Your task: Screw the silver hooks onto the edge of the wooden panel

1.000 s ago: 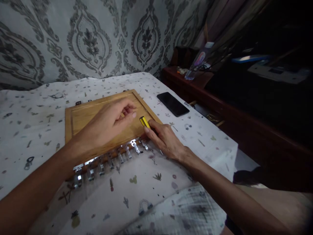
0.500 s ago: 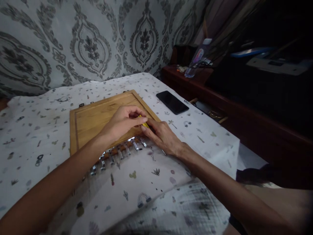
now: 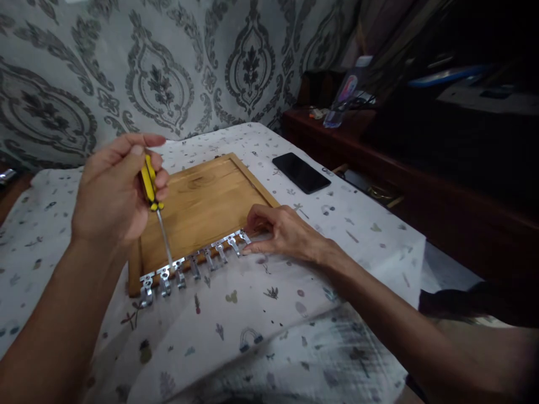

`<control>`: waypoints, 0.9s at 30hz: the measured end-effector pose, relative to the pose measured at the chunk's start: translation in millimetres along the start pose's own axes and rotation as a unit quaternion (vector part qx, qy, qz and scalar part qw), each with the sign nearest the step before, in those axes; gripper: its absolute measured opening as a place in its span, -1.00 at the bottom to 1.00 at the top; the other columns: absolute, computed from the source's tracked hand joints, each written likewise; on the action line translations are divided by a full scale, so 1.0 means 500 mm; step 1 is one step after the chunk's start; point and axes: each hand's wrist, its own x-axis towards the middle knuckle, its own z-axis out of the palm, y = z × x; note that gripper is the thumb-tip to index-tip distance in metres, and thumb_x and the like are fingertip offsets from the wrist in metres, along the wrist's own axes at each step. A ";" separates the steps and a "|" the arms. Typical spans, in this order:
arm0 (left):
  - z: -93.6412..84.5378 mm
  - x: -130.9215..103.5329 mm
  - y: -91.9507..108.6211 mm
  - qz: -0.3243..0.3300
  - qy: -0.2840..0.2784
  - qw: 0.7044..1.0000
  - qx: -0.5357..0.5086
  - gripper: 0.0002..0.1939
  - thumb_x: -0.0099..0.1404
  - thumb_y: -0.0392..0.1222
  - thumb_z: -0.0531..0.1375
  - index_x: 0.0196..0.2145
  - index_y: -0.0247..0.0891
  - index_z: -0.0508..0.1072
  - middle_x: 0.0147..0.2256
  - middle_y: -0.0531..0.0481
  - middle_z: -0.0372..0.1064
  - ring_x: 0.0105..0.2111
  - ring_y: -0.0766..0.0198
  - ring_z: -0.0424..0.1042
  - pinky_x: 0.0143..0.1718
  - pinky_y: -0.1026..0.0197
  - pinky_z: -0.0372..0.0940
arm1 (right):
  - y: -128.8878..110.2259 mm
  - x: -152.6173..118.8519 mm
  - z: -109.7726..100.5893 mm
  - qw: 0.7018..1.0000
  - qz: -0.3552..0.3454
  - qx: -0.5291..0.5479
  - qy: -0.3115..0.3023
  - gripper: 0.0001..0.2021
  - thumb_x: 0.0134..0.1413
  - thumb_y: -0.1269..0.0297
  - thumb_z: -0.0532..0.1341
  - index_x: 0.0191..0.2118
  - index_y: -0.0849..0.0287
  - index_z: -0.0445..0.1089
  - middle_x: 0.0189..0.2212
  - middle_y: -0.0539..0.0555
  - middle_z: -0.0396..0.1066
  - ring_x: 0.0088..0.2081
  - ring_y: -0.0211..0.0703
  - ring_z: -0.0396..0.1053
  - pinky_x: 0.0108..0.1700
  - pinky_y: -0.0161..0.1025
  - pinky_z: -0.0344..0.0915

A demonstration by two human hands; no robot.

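Observation:
A yellow-handled screwdriver [image 3: 148, 178] is in my left hand [image 3: 115, 188], fingers closed round its handle. Its thin metal shaft points down, the tip close to a silver metal strip with hooks [image 3: 206, 251]; whether it touches I cannot tell. This strip runs along the near edge of a wooden board [image 3: 197, 196], its several hooks hanging over the side. At the strip's right end, my right hand [image 3: 282, 233] pinches the last hook area between thumb and fingers. The fingertips partly cover the strip's end.
A black phone [image 3: 301, 172] lies right of the board on the patterned white cloth [image 3: 311, 247]. Beyond the cloth's right edge stands a dark red wooden desk [image 3: 404, 179] with a clear bottle [image 3: 347, 92] and a partly open drawer [image 3: 374, 191]. Patterned wall covering rises behind.
My left hand has moved left and up from my right hand, carrying the yellow screwdriver with it. My right hand has shifted slightly and now grips the right end of the hook strip.

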 end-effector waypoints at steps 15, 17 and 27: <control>0.007 -0.074 -0.020 0.005 -0.026 0.999 0.043 -0.78 0.31 -0.39 0.10 -0.31 -0.26 0.56 -0.52 0.03 0.27 -0.61 0.37 0.27 -0.69 0.35 0.11 | 0.007 -0.005 0.000 0.998 -0.022 -0.061 -0.022 -0.74 -0.02 0.25 0.44 -0.26 0.09 0.37 -0.30 0.02 0.60 -0.30 -0.12 0.55 -0.19 -0.11 0.40; 0.028 -0.068 -0.007 0.028 -0.005 0.999 0.033 -0.74 0.32 -0.44 0.06 -0.34 -0.27 0.54 -0.53 0.04 0.24 -0.61 0.37 0.23 -0.68 0.34 0.08 | 0.008 -0.005 0.000 0.997 -0.030 -0.066 -0.020 -0.75 0.00 0.23 0.43 -0.26 0.09 0.38 -0.32 0.01 0.59 -0.32 -0.13 0.54 -0.21 -0.12 0.39; 0.134 -0.042 -0.015 0.111 -0.004 0.993 -0.046 -0.68 0.40 -0.46 -0.05 -0.35 -0.21 0.41 -0.59 0.14 0.03 -0.65 0.40 0.05 -0.64 0.28 -0.01 | 0.014 -0.006 0.002 0.998 -0.036 -0.041 -0.021 -0.74 0.03 0.21 0.43 -0.21 0.11 0.39 -0.28 0.02 0.62 -0.26 -0.13 0.59 -0.18 -0.16 0.42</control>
